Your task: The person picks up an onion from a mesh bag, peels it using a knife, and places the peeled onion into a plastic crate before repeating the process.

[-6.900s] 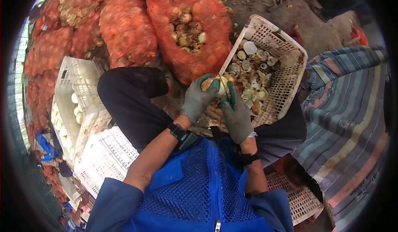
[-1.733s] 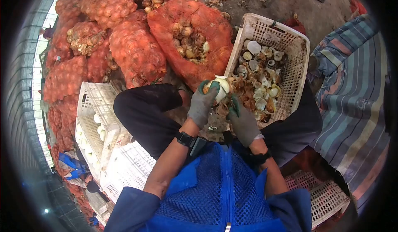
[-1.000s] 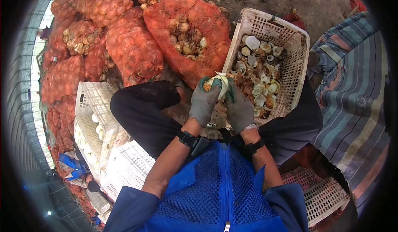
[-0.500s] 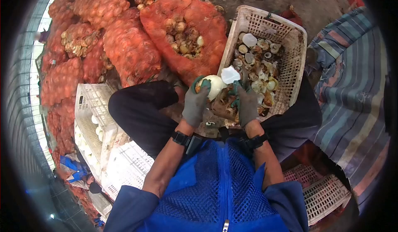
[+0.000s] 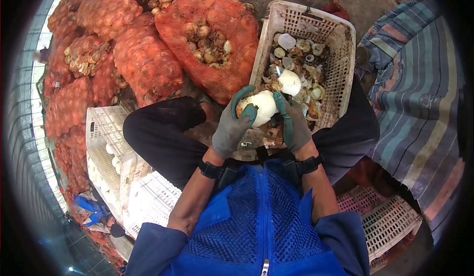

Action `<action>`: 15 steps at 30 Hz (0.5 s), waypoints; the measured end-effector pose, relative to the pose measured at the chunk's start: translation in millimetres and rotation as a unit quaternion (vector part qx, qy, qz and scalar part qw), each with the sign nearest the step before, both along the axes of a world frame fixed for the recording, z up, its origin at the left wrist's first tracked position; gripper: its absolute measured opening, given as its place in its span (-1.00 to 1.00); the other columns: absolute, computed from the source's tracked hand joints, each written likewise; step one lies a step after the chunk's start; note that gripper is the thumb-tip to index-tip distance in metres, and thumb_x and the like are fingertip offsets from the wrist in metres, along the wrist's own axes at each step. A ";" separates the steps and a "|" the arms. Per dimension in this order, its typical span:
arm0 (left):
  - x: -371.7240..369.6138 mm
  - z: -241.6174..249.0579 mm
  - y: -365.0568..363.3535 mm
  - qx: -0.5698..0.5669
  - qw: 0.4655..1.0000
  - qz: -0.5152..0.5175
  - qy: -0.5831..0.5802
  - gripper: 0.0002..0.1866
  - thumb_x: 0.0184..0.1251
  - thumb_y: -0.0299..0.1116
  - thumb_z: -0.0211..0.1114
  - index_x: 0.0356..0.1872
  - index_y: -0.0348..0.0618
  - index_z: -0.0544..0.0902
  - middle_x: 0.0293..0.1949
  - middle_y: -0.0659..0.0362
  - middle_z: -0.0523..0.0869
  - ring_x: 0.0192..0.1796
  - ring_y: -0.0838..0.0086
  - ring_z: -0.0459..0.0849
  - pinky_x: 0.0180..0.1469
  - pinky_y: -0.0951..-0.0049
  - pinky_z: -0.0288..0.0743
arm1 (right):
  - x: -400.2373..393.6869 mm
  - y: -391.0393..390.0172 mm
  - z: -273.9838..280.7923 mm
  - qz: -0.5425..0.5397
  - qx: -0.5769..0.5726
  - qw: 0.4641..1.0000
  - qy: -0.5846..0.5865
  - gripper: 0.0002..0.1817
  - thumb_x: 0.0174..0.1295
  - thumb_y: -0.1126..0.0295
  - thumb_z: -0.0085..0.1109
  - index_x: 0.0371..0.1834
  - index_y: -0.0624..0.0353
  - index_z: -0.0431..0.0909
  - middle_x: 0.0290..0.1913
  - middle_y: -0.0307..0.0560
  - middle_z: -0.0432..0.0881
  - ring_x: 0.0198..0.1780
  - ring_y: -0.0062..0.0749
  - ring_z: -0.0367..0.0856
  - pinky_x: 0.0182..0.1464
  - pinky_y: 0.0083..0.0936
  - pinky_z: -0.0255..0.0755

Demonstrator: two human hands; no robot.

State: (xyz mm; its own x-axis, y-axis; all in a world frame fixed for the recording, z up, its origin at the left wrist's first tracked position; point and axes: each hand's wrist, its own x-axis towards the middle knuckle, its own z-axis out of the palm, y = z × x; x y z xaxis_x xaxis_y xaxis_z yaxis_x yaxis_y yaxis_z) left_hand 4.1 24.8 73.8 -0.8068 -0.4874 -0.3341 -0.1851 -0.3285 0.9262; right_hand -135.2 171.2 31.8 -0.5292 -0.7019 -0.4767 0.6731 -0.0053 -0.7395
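Note:
In a grey-green glove, my left hand [image 5: 233, 123] is wrapped round a pale peeled onion [image 5: 263, 107] with a brown patch on its left side. My right hand [image 5: 293, 124], gloved alike, has its fingers pressed together against the onion's right side; whether it holds something small I cannot make out. Just above the right fingers is a white onion piece [image 5: 290, 82], over the peel-filled part of a white plastic crate [image 5: 344, 73]. Onion skins and pale layers lie inside that crate.
An open red mesh sack of onions [image 5: 170, 21] lies ahead, with more sacks to the left. White crates [image 5: 136, 165] holding peeled onions stand at the left. Striped cloth [image 5: 419, 108] covers the right side. Another crate [image 5: 390, 226] is at lower right. Part of another person [image 5: 94, 209] shows lower left.
The white layer has left my right fingertips and is now above the crate's contents. My right hand has come against the onion, and the view has shifted slightly.

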 end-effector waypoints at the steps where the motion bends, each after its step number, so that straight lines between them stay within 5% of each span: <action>1: -0.3 0.4 -0.9 0.012 1.000 -0.002 0.006 -0.06 0.62 0.10 0.48 0.78 -0.31 0.38 0.53 -0.02 0.66 0.50 0.32 0.68 0.60 0.26 0.55 | -1.4 1.1 2.8 0.011 0.009 0.999 0.029 -0.47 0.67 -0.09 0.40 0.16 0.25 0.79 -0.23 -0.27 0.76 -0.33 -0.61 0.68 -0.29 -0.51 0.57; 4: -4.2 -1.8 1.6 0.011 0.998 0.052 -0.017 -0.16 0.65 -0.18 0.48 0.77 -0.37 0.37 0.50 0.00 0.65 0.44 0.39 0.69 0.51 0.34 0.62 | 4.7 -0.3 4.2 -0.019 0.037 0.987 0.157 -0.49 0.68 -0.03 0.40 0.23 0.27 0.77 -0.27 -0.24 0.77 -0.37 -0.57 0.70 -0.30 -0.51 0.59; 8: -9.2 4.5 6.8 0.013 0.989 0.125 -0.076 -0.18 0.64 -0.25 0.48 0.76 -0.38 0.37 0.43 -0.02 0.70 0.40 0.43 0.70 0.47 0.35 0.64 | 6.1 -6.3 8.5 -0.030 0.063 0.996 0.052 -0.54 0.68 0.00 0.41 0.05 0.27 0.81 -0.28 -0.19 0.80 -0.34 -0.62 0.72 -0.31 -0.51 0.57; 15: -4.4 -36.6 -4.0 -0.177 0.959 0.140 -0.172 -0.31 0.56 -0.25 0.54 0.59 -0.38 0.59 0.33 -0.11 0.77 0.38 0.28 0.77 0.42 0.32 0.67 | 27.0 -26.5 -16.4 -0.002 0.072 0.988 0.139 -0.54 0.67 0.08 0.37 0.14 0.36 0.81 -0.27 -0.08 0.83 -0.25 -0.40 0.78 -0.15 -0.28 0.63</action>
State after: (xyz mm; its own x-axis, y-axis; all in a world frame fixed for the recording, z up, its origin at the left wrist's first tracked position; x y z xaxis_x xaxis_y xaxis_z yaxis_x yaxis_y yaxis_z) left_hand -0.3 20.9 37.2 -0.5000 -0.8007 -0.3300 -0.4502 -0.0852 0.8888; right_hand -108.2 144.7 15.4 -0.6565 -0.6349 -0.4073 0.4446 0.1106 -0.8889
